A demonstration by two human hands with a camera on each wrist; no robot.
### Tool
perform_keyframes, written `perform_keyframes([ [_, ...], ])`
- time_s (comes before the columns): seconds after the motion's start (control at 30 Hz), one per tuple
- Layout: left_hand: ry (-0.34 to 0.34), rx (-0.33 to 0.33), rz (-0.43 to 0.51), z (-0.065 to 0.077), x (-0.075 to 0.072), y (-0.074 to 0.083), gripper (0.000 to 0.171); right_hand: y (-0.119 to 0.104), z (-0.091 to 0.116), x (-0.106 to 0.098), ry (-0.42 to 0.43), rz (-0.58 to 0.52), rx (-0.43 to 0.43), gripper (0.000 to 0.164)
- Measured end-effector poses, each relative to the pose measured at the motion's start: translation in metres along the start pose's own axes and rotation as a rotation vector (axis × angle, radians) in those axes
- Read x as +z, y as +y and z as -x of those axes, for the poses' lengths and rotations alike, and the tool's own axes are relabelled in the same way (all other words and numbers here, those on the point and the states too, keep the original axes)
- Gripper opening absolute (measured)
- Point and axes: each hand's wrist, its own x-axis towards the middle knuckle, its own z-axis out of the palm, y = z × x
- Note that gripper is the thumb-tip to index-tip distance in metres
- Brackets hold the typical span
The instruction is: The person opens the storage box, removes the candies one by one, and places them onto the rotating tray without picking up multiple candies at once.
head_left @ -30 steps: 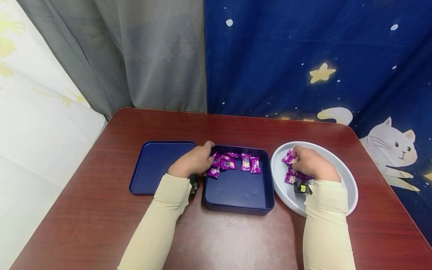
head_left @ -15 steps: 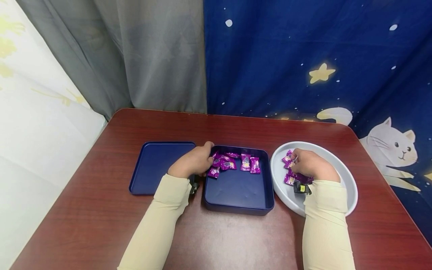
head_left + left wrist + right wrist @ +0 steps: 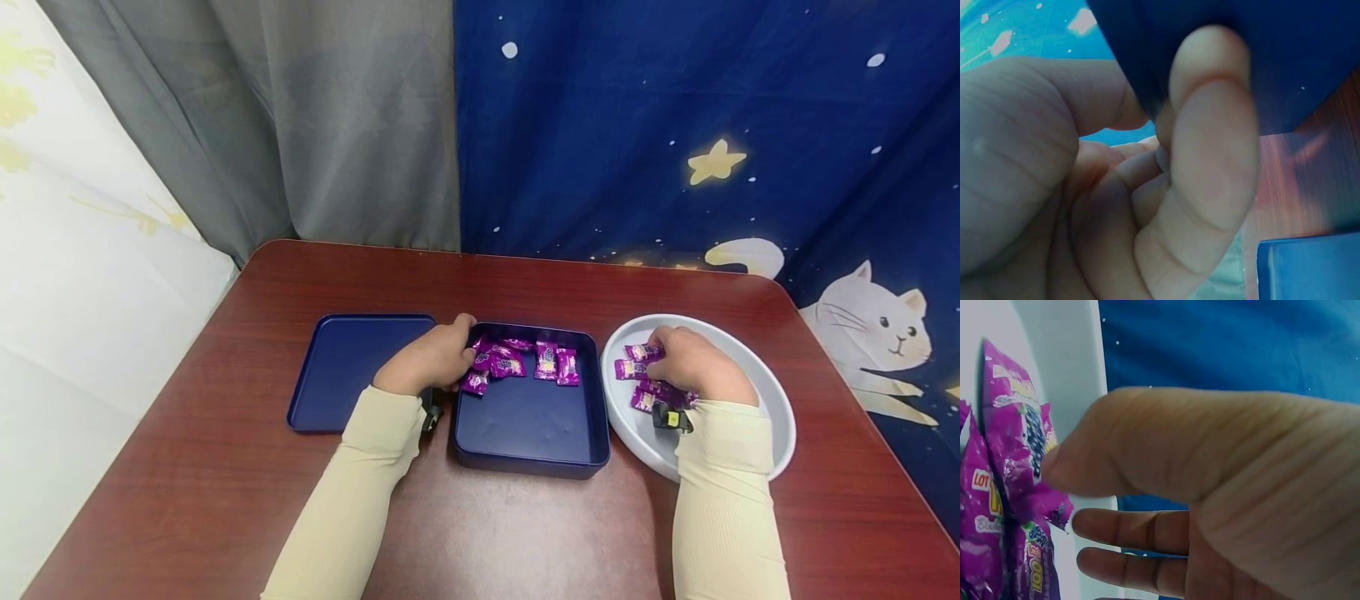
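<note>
Purple sachets (image 3: 632, 369) lie in the white dish (image 3: 652, 433), two of them just left of the right hand's fingertips, with their long axes running left to right so that one end of each faces the fingers; any grip there would seem to turn on that end-on lie. Of the two hands, the right hand (image 3: 701, 362) is much the nearer. In its wrist view the thumb tip rests against or just over a wrapper, while two straight fingers sit apart below it; the index finger is not clear, so I cannot tell whether a sachet is pinched. More sachets lie on the person's side of those fingertips, partly hidden by the hand. Left of the same fingers, beyond the dish's rim, stands the blue box (image 3: 525, 429), its left wall clasped by the left hand (image 3: 427, 358). Just right of those left fingers, inside the box, is a loose cluster of sachets; farther right, two lie side by side, long axes pointing away from the person. Left of the left fingers lies the shallow blue tray (image 3: 348, 375).
</note>
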Motion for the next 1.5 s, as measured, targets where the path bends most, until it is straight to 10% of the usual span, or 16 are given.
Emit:
perform_keyframes([
  [0.3, -0.003, -0.003, 0.000, 0.000, -0.001, 0.001, 0.050, -0.005, 0.003, -0.003, 0.032, -0.006, 0.023, 0.064],
  [1.5, -0.013, -0.004, -0.011, 0.001, -0.002, 0.001, 0.051, -0.095, 0.017, -0.005, 0.111, 0.044, -0.217, 0.058],
])
